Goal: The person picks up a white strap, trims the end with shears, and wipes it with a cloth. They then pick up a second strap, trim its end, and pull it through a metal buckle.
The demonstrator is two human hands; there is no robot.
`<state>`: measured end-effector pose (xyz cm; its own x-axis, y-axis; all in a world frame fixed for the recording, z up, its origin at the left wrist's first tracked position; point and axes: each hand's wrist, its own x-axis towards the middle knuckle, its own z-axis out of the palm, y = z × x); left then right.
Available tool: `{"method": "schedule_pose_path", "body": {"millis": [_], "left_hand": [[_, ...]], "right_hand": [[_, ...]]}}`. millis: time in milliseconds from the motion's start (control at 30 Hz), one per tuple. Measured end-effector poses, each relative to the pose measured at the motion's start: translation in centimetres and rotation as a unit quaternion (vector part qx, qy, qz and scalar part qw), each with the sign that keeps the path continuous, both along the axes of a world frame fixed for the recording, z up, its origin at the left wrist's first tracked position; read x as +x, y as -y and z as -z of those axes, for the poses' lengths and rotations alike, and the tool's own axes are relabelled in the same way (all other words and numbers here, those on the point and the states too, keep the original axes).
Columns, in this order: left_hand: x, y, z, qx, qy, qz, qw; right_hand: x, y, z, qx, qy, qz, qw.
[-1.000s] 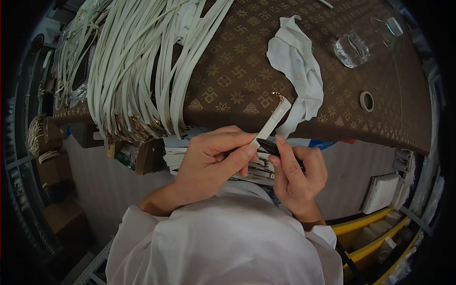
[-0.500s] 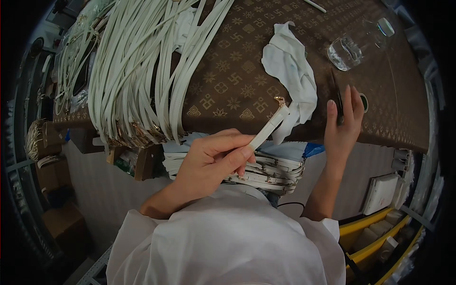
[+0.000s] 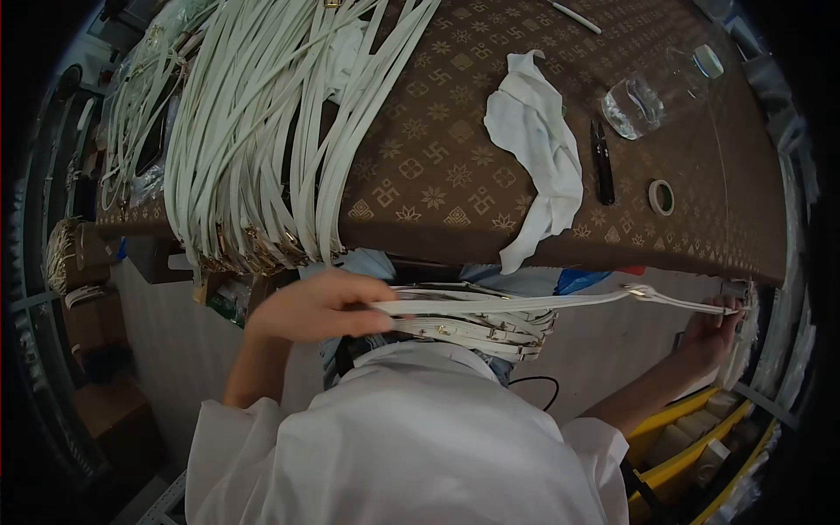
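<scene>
A narrow white belt [image 3: 525, 304] is stretched sideways across my lap. One part of it is pinched between the thumb and fingers of my left hand [image 3: 324, 304]. Far to the right, my right hand [image 3: 713, 337] is closed on the other end. Nearer that side, a gold-coloured buckle [image 3: 643, 291] shows on the belt. Below the stretched belt, a stack of white belts [image 3: 490, 337] with small metal fittings lies on my lap.
Many white straps [image 3: 254, 131] hang over the table [image 3: 420, 114] at left. On it also lie a white cloth [image 3: 538, 140], black thread snips [image 3: 602, 166], a tape roll [image 3: 661, 198], a plastic bottle [image 3: 639, 101] and a white pen-like stick [image 3: 577, 17]. Yellow bins [image 3: 652, 430] stand lower right.
My right hand has moved from over the table edge out to the far right and now grips the belt. My left hand has shifted left, and the belt now runs taut between them.
</scene>
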<state>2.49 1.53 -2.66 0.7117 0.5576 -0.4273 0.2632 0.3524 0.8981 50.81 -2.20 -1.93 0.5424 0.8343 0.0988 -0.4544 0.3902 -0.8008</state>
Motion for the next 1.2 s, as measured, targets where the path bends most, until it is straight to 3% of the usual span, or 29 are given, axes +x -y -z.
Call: {"method": "schedule_pose_path", "body": {"millis": [33,67,100,133,167,200,267,333,367,467,533,567,633,667,733,767,867,967,1200], "left_hand": [[-1.9,0.1,-0.2,-0.067,0.009,-0.057,0.996],[-3.3,0.2,-0.6,-0.065,0.011,-0.058,0.996],[-4.5,0.4,-1.1,-0.076,0.038,-0.091,0.992],[-5.1,0.7,-1.5,-0.085,0.064,-0.128,0.986],[-4.6,0.8,-2.0,-0.082,0.066,-0.14,0.985],[-3.3,0.5,-2.5,-0.043,0.074,-0.089,0.992],[0.1,-0.2,-3.0,0.022,0.035,0.015,0.999],[4.1,-0.3,-2.5,0.03,0.055,0.056,0.996],[5.0,-0.3,-2.4,0.033,0.055,0.053,0.997],[4.4,-0.7,-2.4,0.041,0.048,0.054,0.997],[0.5,-0.3,-2.1,0.034,0.027,-0.008,0.999],[-0.4,-0.2,-2.3,-0.014,0.006,-0.043,0.999],[0.5,0.1,-1.9,0.017,0.011,-0.043,0.999],[1.2,0.1,-1.7,0.05,0.014,-0.035,0.998],[2.8,-0.3,-1.5,0.031,0.043,-0.022,0.998],[3.2,-0.4,-1.4,0.011,0.072,-0.008,0.997],[1.5,-0.2,-1.4,0.024,0.052,-0.021,0.998],[0.3,0.0,-1.8,0.038,0.03,-0.034,0.998],[0.3,0.5,-2.7,0.027,0.047,-0.065,0.996]], "right_hand": [[3.5,1.6,0.7,-0.085,0.028,0.074,0.993],[6.0,3.3,2.0,-0.246,0.143,0.124,0.951],[7.4,4.3,2.9,-0.396,0.252,0.167,0.867],[5.3,4.1,2.9,-0.527,0.421,0.145,0.724],[1.8,3.9,2.9,-0.62,0.564,0.114,0.533],[0.0,4.0,3.2,-0.55,0.706,0.046,0.444],[-10.6,1.0,0.6,-0.276,0.652,-0.04,0.705],[-18.9,-0.4,-0.1,-0.067,0.551,-0.209,0.805],[-19.0,-0.5,-0.4,-0.063,0.552,-0.21,0.805],[-19.4,-1.1,-0.8,-0.199,0.327,-0.407,0.829],[-14.7,-2.6,-0.6,-0.231,0.322,-0.261,0.88],[-15.0,-2.8,-0.9,-0.231,0.323,-0.265,0.879],[-16.1,-2.9,-1.7,-0.218,0.512,-0.294,0.777],[-18.1,-2.6,-1.9,-0.219,0.511,-0.298,0.776],[-22.8,-2.4,-2.1,-0.111,0.467,-0.426,0.767],[-22.3,-3.0,-1.7,-0.116,0.466,-0.426,0.767],[-17.2,-4.9,0.9,-0.12,0.246,-0.427,0.862],[-15.0,-5.1,2.3,-0.124,0.187,-0.419,0.88],[-15.0,-4.9,3.1,-0.11,0.171,-0.424,0.883]]}}
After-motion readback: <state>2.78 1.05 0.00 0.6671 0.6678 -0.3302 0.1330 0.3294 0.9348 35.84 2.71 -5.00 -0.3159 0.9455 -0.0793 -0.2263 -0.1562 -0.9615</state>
